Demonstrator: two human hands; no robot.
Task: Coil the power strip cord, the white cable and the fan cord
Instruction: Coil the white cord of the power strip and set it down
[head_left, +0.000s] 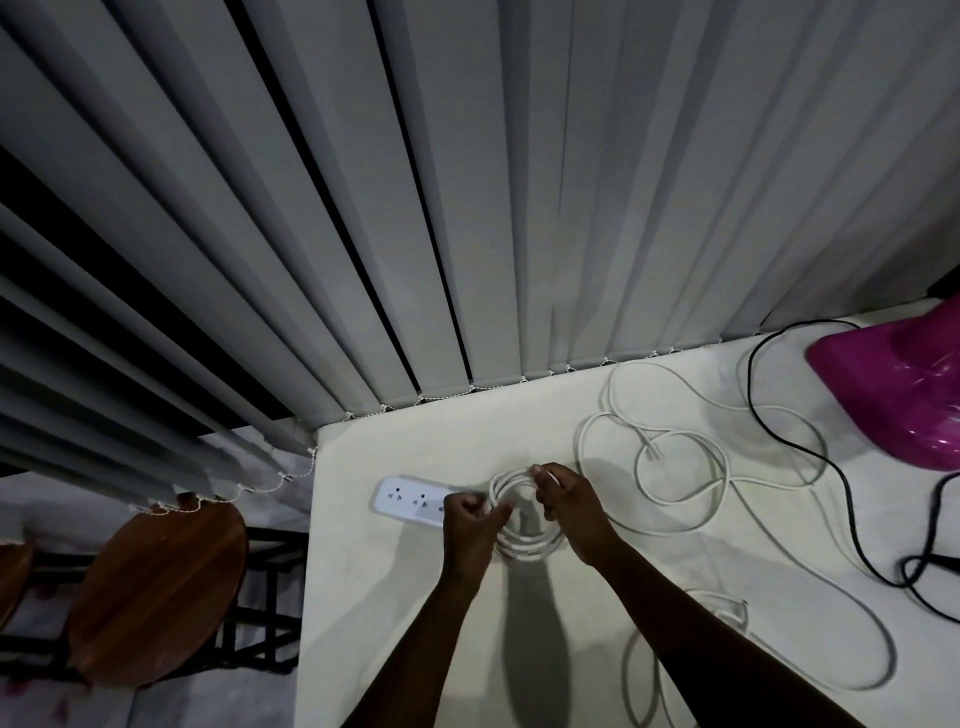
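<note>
Hands pinch round loops of smooth power strip cord (524, 545): left hand (470, 525) and right hand (571, 501) beside the flat white power strip (410, 501).

The right end of the power strip (410, 501) is covered by the left hand (470, 519). Parts of the coiled power strip cord (524, 545) are hidden behind both hands. The pink fan base (888, 384) is cut off by the right edge, as is the black fan cord (810, 447). The white cable (675, 467) is partly hidden under the right forearm (691, 623); its plug is too small to be identified.
</note>
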